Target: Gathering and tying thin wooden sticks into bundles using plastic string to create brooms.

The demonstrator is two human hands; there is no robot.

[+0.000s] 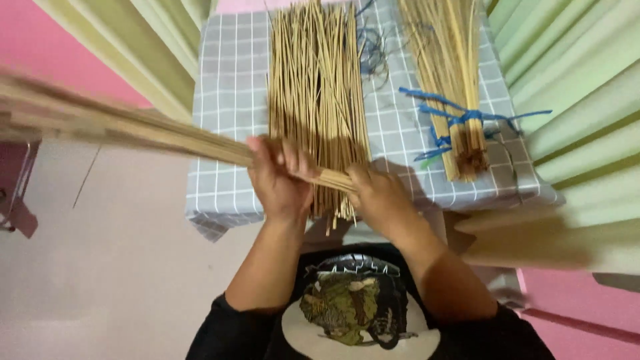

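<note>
Both my hands grip one long bundle of thin tan sticks (133, 130) that runs out to the left, blurred at its far end. My left hand (280, 180) wraps around the bundle's shaft. My right hand (377, 197) closes on its near end, over the table's front edge. Beneath my hands a wide loose pile of the same sticks (317, 87) lies lengthwise on a table with a grey checked cloth (230, 100). At the right lies a second stick bundle (450, 73) tied with blue string (460, 117).
Pale green curtain folds (573, 87) hang at the right and upper left, against pink walls. More loose blue string (373, 50) lies between the two piles. A beige floor (113, 267) spreads at the left.
</note>
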